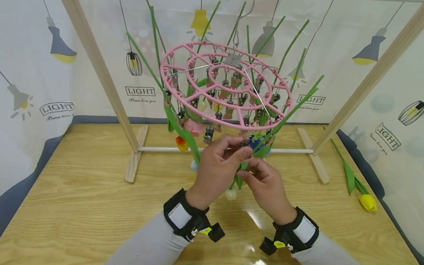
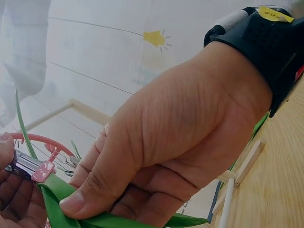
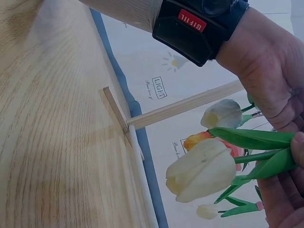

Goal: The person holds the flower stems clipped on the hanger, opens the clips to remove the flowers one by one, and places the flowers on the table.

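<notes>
A pink round clip hanger [image 1: 242,127] hangs by its hook, with metal clips and artificial flowers around it. My left hand [image 1: 217,161] pinches a metal clip [image 2: 28,164] with pink tips at the near rim. Just below, my right hand [image 1: 267,189] pinches the green leaves and stem [image 2: 61,194] of a white tulip [image 3: 202,171] between thumb and fingers. The clip's pink tips sit against the green leaf. Its bloom hangs downward below both hands. In the left wrist view, only the fingertips of my left hand [image 2: 19,204] show.
A wooden stand [image 1: 92,54] with white rods frames the hanger. Blue [image 1: 257,144], pink [image 1: 194,127] and orange [image 1: 182,143] flowers hang upside down, stems pointing up. A yellow tulip [image 1: 368,202] lies on the wooden table [image 1: 81,205] at right. A printed cloth stands behind.
</notes>
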The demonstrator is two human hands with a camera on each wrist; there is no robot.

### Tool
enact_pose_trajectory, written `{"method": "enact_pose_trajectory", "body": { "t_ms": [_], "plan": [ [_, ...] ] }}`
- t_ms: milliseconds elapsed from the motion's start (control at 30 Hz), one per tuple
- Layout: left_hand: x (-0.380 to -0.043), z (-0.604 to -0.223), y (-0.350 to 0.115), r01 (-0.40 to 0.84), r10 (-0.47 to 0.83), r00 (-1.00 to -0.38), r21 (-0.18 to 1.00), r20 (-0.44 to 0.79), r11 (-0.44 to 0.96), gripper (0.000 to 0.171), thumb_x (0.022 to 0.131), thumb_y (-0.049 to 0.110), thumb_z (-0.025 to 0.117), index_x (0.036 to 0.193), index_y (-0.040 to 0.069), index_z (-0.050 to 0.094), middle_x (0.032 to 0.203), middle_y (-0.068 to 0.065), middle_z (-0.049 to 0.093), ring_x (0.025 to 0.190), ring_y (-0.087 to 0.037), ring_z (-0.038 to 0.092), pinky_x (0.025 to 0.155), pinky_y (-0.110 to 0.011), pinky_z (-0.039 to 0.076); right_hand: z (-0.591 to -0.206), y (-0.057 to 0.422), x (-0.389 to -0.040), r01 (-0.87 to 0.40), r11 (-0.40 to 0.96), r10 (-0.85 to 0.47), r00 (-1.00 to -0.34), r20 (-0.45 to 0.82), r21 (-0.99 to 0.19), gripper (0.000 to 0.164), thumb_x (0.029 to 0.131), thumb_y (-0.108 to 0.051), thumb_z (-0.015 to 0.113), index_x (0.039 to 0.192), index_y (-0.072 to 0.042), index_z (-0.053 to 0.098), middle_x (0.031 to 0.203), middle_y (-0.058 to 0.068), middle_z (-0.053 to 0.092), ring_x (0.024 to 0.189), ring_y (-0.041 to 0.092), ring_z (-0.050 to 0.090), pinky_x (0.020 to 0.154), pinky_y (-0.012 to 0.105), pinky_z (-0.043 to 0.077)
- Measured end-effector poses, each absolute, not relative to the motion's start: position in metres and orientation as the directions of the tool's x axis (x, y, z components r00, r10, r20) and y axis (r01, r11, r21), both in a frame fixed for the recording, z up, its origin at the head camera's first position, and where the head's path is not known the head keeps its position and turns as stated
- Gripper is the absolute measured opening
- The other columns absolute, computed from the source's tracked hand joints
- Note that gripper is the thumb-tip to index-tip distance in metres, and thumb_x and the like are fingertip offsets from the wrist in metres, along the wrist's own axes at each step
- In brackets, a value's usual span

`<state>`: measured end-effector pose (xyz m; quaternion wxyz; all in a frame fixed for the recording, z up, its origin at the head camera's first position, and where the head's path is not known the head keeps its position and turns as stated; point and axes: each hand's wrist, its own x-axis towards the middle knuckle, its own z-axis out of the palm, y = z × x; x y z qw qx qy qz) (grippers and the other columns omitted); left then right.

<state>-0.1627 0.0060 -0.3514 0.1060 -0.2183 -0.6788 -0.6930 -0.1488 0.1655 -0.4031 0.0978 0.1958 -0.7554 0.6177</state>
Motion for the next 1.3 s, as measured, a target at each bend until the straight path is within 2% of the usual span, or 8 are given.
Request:
{"method": "enact_pose_trajectory", "body": {
  "t_ms": [133, 433, 533, 633, 767, 867, 1067, 1300],
  "plan": [
    [-0.162, -0.351, 0.006, 0.47, 0.139, -0.868, 0.879, 0.477, -0.084, 0.021, 0.098, 0.004, 0.07, 0.117, -0.006, 0.069, 0.122, -0.021, 0.07, 0.104, -0.034, 0.073, 0.088, -0.033, 0.063, -0.403, 0.165, -0.149, -0.427, 0.142, -0.171, -0.899, 0.403, -0.893, 0.014, 0.097, 0.01, 0.064, 0.11, 0.008, 0.068, 0.102, -0.014, 0.068, 0.081, 0.003, 0.061, 0.063, 0.018, 0.05],
    [-0.163, -0.349, 0.004, 0.499, 0.103, -0.854, 0.86, 0.509, -0.108, 0.017, 0.098, 0.001, 0.068, 0.113, -0.008, 0.069, 0.119, -0.025, 0.071, 0.1, -0.039, 0.074, 0.085, -0.032, 0.064, -0.404, 0.165, -0.152, -0.433, 0.181, -0.174, -0.898, 0.404, -0.883, 0.017, 0.096, 0.009, 0.066, 0.112, 0.005, 0.069, 0.096, -0.013, 0.068, 0.063, 0.004, 0.051, 0.054, 0.02, 0.044],
    [-0.164, -0.349, 0.004, 0.495, 0.101, -0.855, 0.859, 0.508, -0.129, 0.016, 0.098, 0.0, 0.068, 0.111, -0.009, 0.068, 0.119, -0.026, 0.07, 0.098, -0.041, 0.074, 0.086, -0.033, 0.064, -0.405, 0.168, -0.152, -0.421, 0.187, -0.182, -0.903, 0.39, -0.888, 0.015, 0.097, 0.007, 0.065, 0.112, 0.004, 0.069, 0.098, -0.009, 0.069, 0.07, 0.005, 0.057, 0.058, 0.021, 0.047],
    [-0.164, -0.35, 0.003, 0.492, 0.107, -0.854, 0.858, 0.509, -0.148, 0.015, 0.099, -0.001, 0.066, 0.111, -0.01, 0.067, 0.118, -0.027, 0.07, 0.098, -0.043, 0.073, 0.088, -0.035, 0.064, -0.406, 0.171, -0.152, -0.405, 0.189, -0.183, -0.909, 0.373, -0.894, 0.014, 0.098, 0.006, 0.065, 0.112, 0.004, 0.069, 0.103, -0.003, 0.071, 0.085, 0.005, 0.066, 0.065, 0.021, 0.054],
    [-0.164, -0.35, 0.003, 0.493, 0.109, -0.852, 0.855, 0.512, -0.162, 0.016, 0.099, -0.002, 0.065, 0.113, -0.011, 0.066, 0.121, -0.027, 0.07, 0.099, -0.043, 0.073, 0.089, -0.036, 0.064, -0.406, 0.175, -0.15, -0.39, 0.193, -0.181, -0.916, 0.358, -0.901, 0.015, 0.098, 0.005, 0.065, 0.113, 0.005, 0.068, 0.106, -0.006, 0.071, 0.093, 0.005, 0.069, 0.072, 0.021, 0.059],
    [-0.163, -0.351, 0.003, 0.491, 0.104, -0.855, 0.857, 0.509, -0.156, 0.018, 0.099, -0.001, 0.066, 0.115, -0.011, 0.066, 0.121, -0.027, 0.069, 0.101, -0.043, 0.072, 0.09, -0.035, 0.063, -0.406, 0.176, -0.149, -0.389, 0.178, -0.183, -0.916, 0.357, -0.904, 0.014, 0.099, 0.005, 0.065, 0.112, 0.006, 0.068, 0.106, -0.011, 0.07, 0.094, 0.005, 0.07, 0.073, 0.022, 0.06],
    [-0.164, -0.353, 0.002, 0.524, 0.084, -0.844, 0.848, 0.53, -0.08, 0.033, 0.095, 0.003, 0.073, 0.127, -0.006, 0.068, 0.111, -0.022, 0.068, 0.101, -0.034, 0.073, 0.092, -0.032, 0.062, -0.408, 0.177, -0.146, -0.401, 0.16, -0.193, -0.909, 0.37, -0.902, 0.013, 0.099, 0.005, 0.065, 0.112, 0.006, 0.068, 0.106, -0.013, 0.07, 0.092, 0.006, 0.071, 0.073, 0.023, 0.061],
    [-0.165, -0.354, 0.004, 0.573, 0.082, -0.818, 0.819, 0.569, 0.03, 0.038, 0.093, 0.01, 0.078, 0.129, -0.001, 0.07, 0.106, -0.015, 0.07, 0.1, -0.025, 0.072, 0.093, -0.028, 0.061, -0.404, 0.181, -0.144, -0.415, 0.184, -0.183, -0.905, 0.384, -0.891, 0.015, 0.098, 0.006, 0.065, 0.113, 0.006, 0.068, 0.109, -0.014, 0.07, 0.097, 0.004, 0.07, 0.075, 0.022, 0.06]
  ]
}}
